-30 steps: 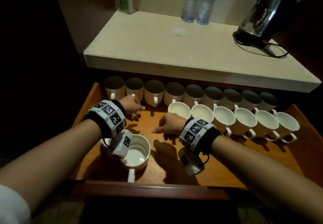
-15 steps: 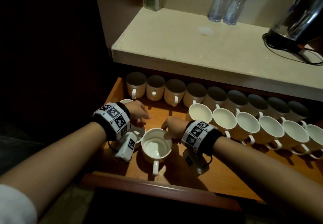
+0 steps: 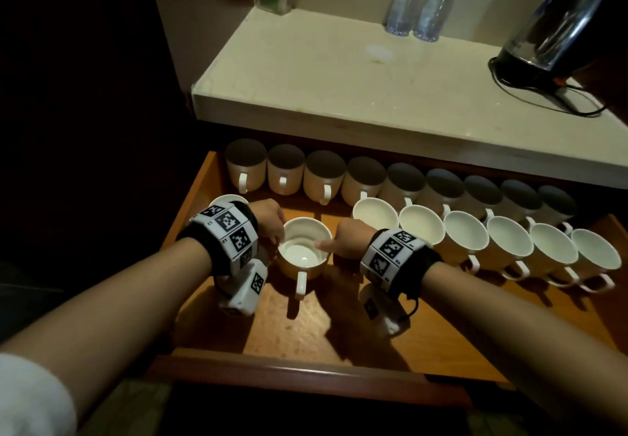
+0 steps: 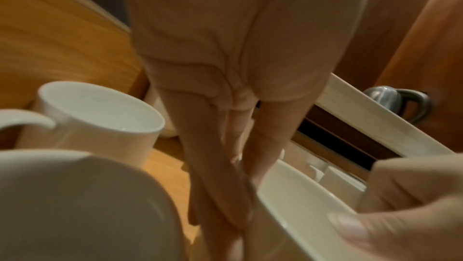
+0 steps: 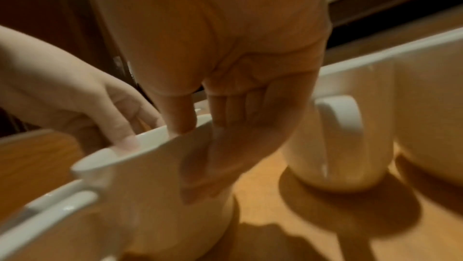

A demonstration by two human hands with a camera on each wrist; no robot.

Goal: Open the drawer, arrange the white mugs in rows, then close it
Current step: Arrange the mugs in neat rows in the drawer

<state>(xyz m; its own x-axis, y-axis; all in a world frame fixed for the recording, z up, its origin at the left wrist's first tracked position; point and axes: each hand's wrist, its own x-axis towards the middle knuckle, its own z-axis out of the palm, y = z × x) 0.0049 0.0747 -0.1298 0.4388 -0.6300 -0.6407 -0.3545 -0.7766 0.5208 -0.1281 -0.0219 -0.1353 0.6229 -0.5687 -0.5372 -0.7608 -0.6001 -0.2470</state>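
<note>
Both hands pinch the rim of a white mug in the open drawer, left hand and right hand on opposite sides, left of the near row; glazed ceramic, likely rigid, slippery, chippable.

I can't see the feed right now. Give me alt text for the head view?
Both hands hold one white mug by its rim in the open wooden drawer: left hand on its left side, right hand on its right. Right of it stands a front row of six mugs, with a back row of nine mugs behind, under a pale counter.
</note>
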